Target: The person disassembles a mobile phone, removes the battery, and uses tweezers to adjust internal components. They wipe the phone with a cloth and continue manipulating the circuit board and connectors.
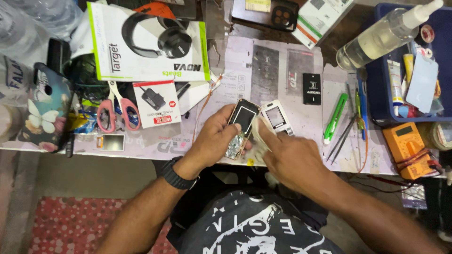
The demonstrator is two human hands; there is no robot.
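Observation:
My left hand (214,141) grips a small keypad phone body (241,127) with a dark screen and an exposed circuit part, held just above the table edge. My right hand (288,157) presses a piece of pale cloth (256,143) against the phone's right side with the index finger stretched out. A white phone front cover (277,117) lies on the table just beyond the right fingers. A black watch sits on my left wrist (176,175).
A headphone box (146,42), pink-handled scissors (117,113) and a small charger pack (156,103) lie to the left. A green cutter (335,117), tweezers (346,134), an orange multimeter (406,148), a blue bin (376,94) and a spray bottle (386,35) stand to the right.

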